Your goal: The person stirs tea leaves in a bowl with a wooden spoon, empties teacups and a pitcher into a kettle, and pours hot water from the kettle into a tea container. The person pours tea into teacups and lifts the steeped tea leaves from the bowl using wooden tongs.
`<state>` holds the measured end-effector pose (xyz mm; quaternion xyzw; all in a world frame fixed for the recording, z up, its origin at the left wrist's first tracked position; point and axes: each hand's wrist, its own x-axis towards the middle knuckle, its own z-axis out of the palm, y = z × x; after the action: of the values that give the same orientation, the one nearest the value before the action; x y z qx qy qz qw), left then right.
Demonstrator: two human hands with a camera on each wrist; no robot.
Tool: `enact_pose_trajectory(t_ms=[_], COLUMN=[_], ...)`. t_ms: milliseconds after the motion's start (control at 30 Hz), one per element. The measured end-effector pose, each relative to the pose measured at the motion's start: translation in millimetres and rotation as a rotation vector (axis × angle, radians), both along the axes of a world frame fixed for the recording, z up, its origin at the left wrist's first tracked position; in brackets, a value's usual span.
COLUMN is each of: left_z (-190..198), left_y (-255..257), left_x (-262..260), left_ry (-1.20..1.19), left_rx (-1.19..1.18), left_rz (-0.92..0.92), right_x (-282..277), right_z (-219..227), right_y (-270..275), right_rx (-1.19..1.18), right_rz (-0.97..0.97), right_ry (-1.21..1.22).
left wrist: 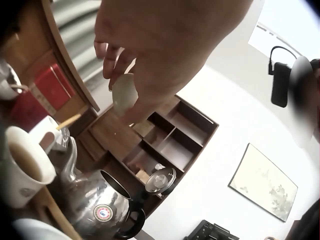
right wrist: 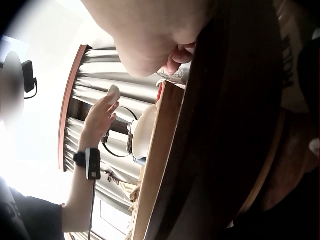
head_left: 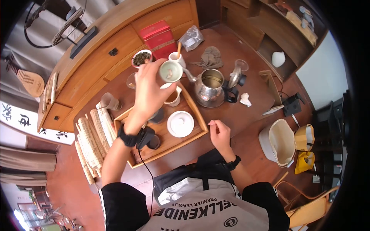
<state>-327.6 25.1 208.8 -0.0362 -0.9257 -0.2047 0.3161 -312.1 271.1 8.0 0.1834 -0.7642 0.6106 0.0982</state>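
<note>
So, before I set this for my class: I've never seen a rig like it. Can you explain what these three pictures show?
There is no robot: these are a person's bare hands, filmed by worn cameras. The head picture looks forward and down, so the person's shirt shows at the bottom. The other two come from the left and right wrists, so they look tilted. On the table is a wooden tray bearing a white lidded bowl and a white pitcher of brownish liquid. Beside the tray stands a metal kettle, its lid open; farther back is a red box. The left hand holds a small pale green cup up in the air. The right hand, near the tray's corner, appears to hold nothing.
</note>
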Motion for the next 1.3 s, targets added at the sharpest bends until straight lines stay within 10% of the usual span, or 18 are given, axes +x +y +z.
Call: enact_pose_trajectory(t_ms=[433, 1300], left_z=[-98, -110], left_y=[-38, -27], left_x=[230, 193], left_ry=[-0.29, -0.572], left_rx=[0.119, -0.12], left_rz=[0.608, 0.244], right_x=[1, 2], right_z=[-2, 1], right_y=[-2, -3], right_rx=[0.093, 0.131], right_rz=[-0.01, -0.005], right_ry=[-0.02, -0.033])
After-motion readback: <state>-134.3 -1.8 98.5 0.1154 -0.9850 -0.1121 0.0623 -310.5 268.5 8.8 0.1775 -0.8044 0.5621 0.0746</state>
